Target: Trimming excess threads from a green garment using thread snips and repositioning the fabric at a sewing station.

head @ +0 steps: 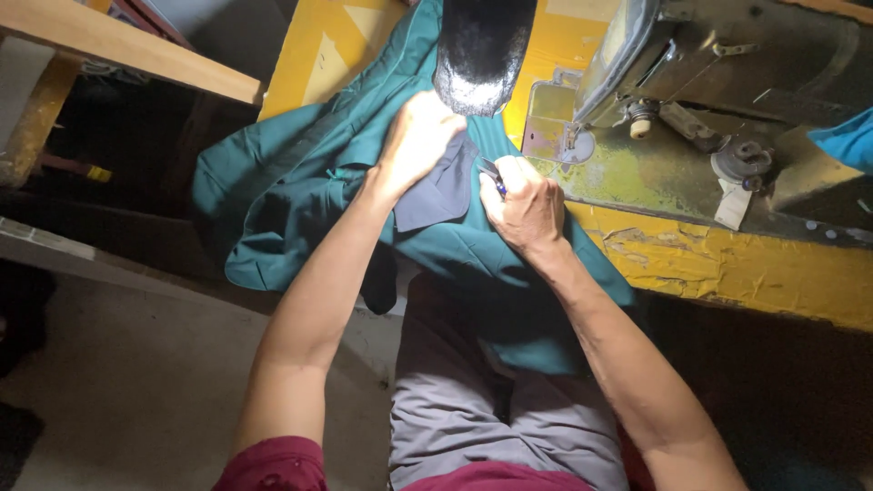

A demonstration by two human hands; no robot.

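Nearest the camera sit the person's knees in grey trousers (473,409), with both bare forearms reaching away from them toward a dark teal cloth garment (300,182). That garment is draped over the near edge of the worn yellow wooden surface (727,264) and hangs down toward the lap, its bulk spread out to the left and away from the body. On top of it, between the two hands, lies a smaller dark navy fabric piece (441,195), running roughly from the lap up toward the black rounded end of the old metal sewing machine (482,45).

The left hand (418,136) is curled closed, pinching the upper edge of the navy piece just beside the machine's black end. The right hand (523,209) is closed into a narrow fist around a small tool with a dark blue handle (496,182); only its tip shows, so I cannot tell what kind of tool it is. That tip touches the right edge of the navy piece, so the right hand is at the seam, while the left holds the cloth farther up. The machine's greenish bed (655,164) lies well to the right of both hands.
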